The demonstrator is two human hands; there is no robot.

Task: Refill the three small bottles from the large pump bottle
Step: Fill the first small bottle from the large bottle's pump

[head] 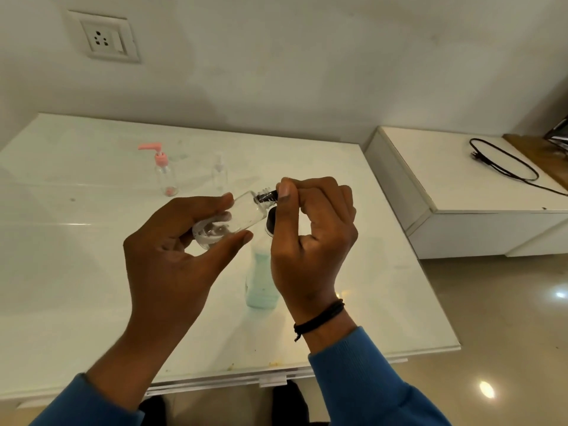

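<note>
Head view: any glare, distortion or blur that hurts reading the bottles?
Head view: wide-angle bending curves the table edges; bright glare spots sit on the floor at right; the clear spray bottle at the back nearly fades into the white top; the small bottle held in the left hand reads clearly.

Left hand (172, 250): fingers curled, gripping. Right hand (310, 241): thumb and forefinger pinched, wrist raised beside the left.

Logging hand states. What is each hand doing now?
Left hand: holding the small clear bottle, tilted.
Right hand: pinching the dark cap at its neck.
</note>
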